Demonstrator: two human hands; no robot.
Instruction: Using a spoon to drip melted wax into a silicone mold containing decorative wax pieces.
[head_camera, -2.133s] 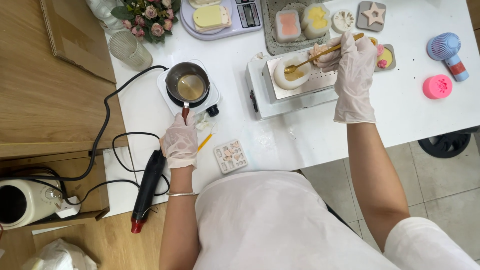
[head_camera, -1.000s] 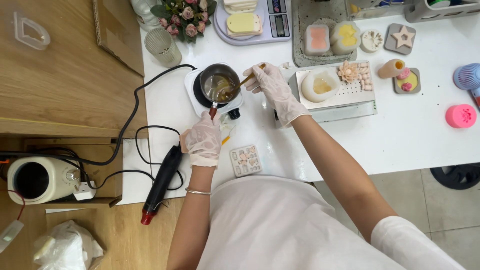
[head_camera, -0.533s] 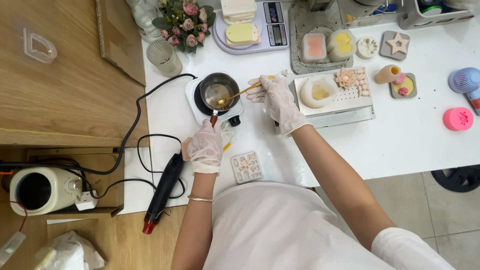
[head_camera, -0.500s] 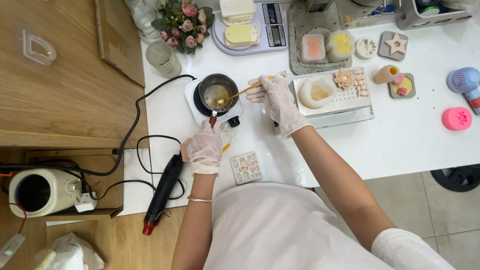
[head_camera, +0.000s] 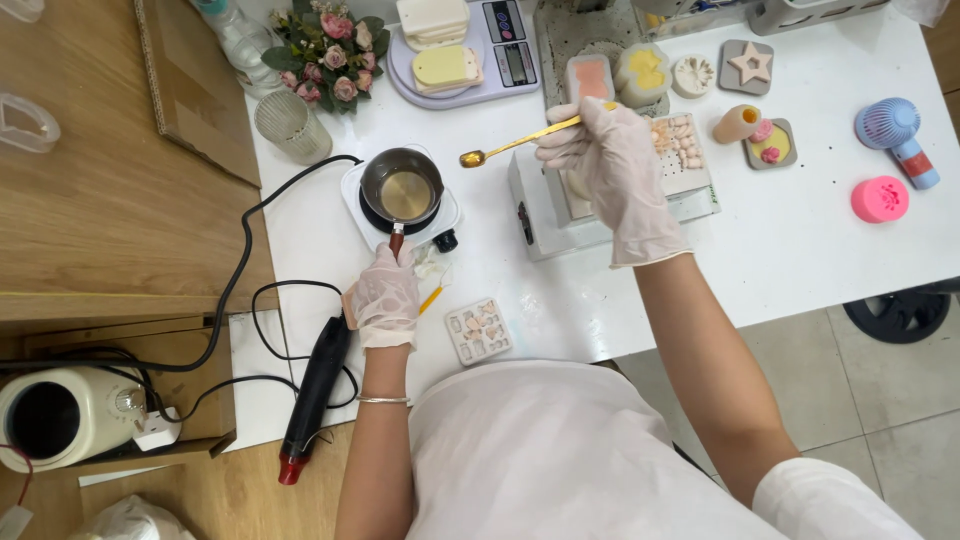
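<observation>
White worktable (head_camera: 840, 250): bears all items below.
White warming plate (head_camera: 560, 225): right of centre, mostly hidden by the right hand; flower pieces (head_camera: 680, 140) set out on it.
Small hotplate (head_camera: 445, 215): carries the metal melting pot (head_camera: 402, 190), amber liquid inside.
Right hand (head_camera: 615, 165), gloved: pinches the gold spoon (head_camera: 510, 147), held level between pot and warming plate, bowl apparently filled. Transfer appears midway; delivery outstanding.
Left hand (head_camera: 385, 295), gloved: closed on the pot's handle.
</observation>
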